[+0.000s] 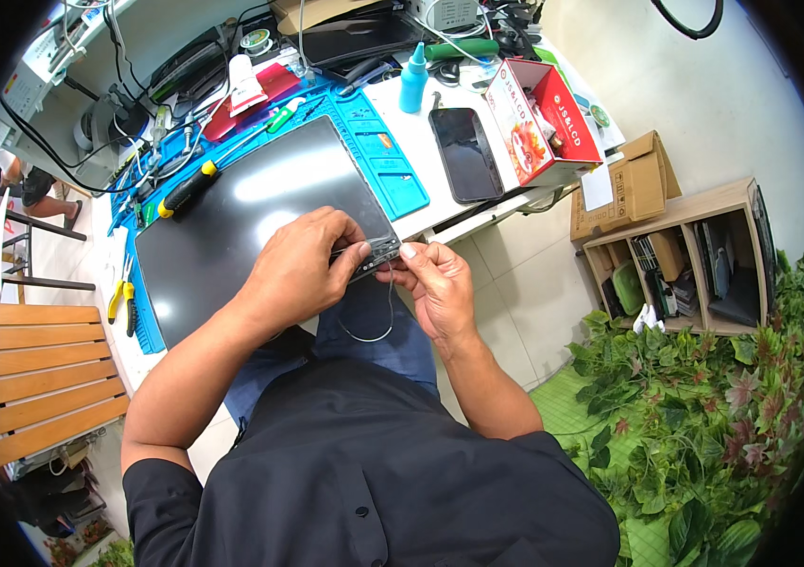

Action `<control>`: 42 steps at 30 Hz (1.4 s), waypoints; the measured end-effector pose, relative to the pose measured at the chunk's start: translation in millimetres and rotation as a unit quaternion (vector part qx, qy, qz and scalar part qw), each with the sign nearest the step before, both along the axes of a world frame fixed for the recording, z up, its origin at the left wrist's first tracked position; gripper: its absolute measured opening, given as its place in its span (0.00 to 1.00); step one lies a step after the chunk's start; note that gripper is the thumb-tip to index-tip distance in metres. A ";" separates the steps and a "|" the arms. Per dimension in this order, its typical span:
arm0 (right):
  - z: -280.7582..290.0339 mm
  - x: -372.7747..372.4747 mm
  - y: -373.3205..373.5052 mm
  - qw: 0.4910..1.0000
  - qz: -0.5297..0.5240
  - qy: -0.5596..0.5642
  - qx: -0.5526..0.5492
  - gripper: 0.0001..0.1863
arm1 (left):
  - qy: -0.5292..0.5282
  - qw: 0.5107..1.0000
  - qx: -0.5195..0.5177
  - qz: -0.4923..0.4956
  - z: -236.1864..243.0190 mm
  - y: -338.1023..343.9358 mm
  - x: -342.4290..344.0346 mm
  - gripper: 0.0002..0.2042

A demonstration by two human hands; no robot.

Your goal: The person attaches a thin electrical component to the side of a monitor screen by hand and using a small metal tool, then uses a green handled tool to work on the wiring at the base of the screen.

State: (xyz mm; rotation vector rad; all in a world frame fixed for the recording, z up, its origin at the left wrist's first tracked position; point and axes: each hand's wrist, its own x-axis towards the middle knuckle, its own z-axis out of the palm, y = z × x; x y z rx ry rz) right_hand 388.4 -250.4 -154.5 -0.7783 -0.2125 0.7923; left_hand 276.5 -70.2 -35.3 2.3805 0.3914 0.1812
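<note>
A dark flat display panel (232, 255) lies on a blue work mat (393, 189), its lower right corner by the table edge, with a small dark bracket (379, 250) there. My left hand (303, 265) rests over that corner, fingers curled and pinched by the bracket; what they hold is hidden. My right hand (435, 288) pinches the corner at the bracket, thumb on top. A thin light cable (368, 337) hangs in a loop below both hands. A yellow-black screwdriver (189, 189) lies on the panel's upper left edge, and yellow-black pliers (121, 298) lie left of it.
A phone (465, 153), blue bottle (411, 85) and red-white box (539, 123) sit on the desk's right. Tools and cables crowd the back. A slatted wooden seat (34, 369) is at left; shelves (676, 265), cardboard (619, 194) and leafy plants (723, 425) at right. Someone's leg (52, 203) shows far left.
</note>
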 end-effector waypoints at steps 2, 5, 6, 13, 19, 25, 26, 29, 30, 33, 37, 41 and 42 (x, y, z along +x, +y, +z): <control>-0.2 -0.1 0.2 1.000 -0.002 0.002 -0.001 0.15 | 0.004 1.000 0.013 -0.002 1.2 -0.8 0.0 0.09; 4.0 -0.5 -0.9 1.000 0.000 0.003 -0.003 0.15 | 0.001 1.000 0.023 -0.008 1.3 -1.0 0.4 0.09; 4.1 -0.6 -1.5 1.000 -0.002 0.004 -0.004 0.15 | -0.002 1.000 0.024 -0.011 1.0 -1.2 0.5 0.09; 3.6 -2.7 -1.0 0.999 -0.011 -0.001 -0.030 0.10 | -0.022 1.000 -0.016 -0.010 2.8 2.5 -8.6 0.08; 18.4 -5.0 -12.7 0.989 -0.030 -0.091 -0.116 0.14 | -0.087 0.992 -0.083 0.041 29.9 19.9 -51.4 0.08; 22.7 7.9 -23.8 0.933 -0.128 -0.294 -0.163 0.08 | -0.134 0.975 -0.048 0.170 48.8 59.0 -137.7 0.12; 29.5 14.3 -22.3 0.924 -0.126 -0.319 -0.168 0.08 | -0.165 0.963 -0.062 0.203 44.7 73.1 -154.0 0.12; 43.9 43.1 -26.1 0.892 -0.114 -0.391 -0.195 0.10 | -0.178 0.930 0.028 0.322 33.9 135.9 -188.3 0.13; 47.4 58.0 -23.0 0.884 -0.092 -0.414 -0.199 0.11 | -0.168 0.917 0.030 0.359 29.5 159.9 -201.1 0.13; 69.7 69.6 8.5 0.805 -0.110 -0.533 -0.234 0.13 | -0.138 0.903 0.073 0.400 21.1 218.8 -203.6 0.13; 107.4 67.7 57.8 0.705 -0.107 -0.651 -0.259 0.08 | -0.080 0.935 0.111 0.327 17.2 275.1 -169.0 0.14; 101.5 83.9 78.2 0.619 -0.078 -0.729 -0.282 0.06 | -0.057 0.947 0.114 0.294 -3.1 303.8 -128.3 0.14; 100.0 87.1 80.4 0.604 -0.083 -0.741 -0.282 0.07 | -0.071 0.952 0.102 0.281 -3.9 307.6 -122.7 0.15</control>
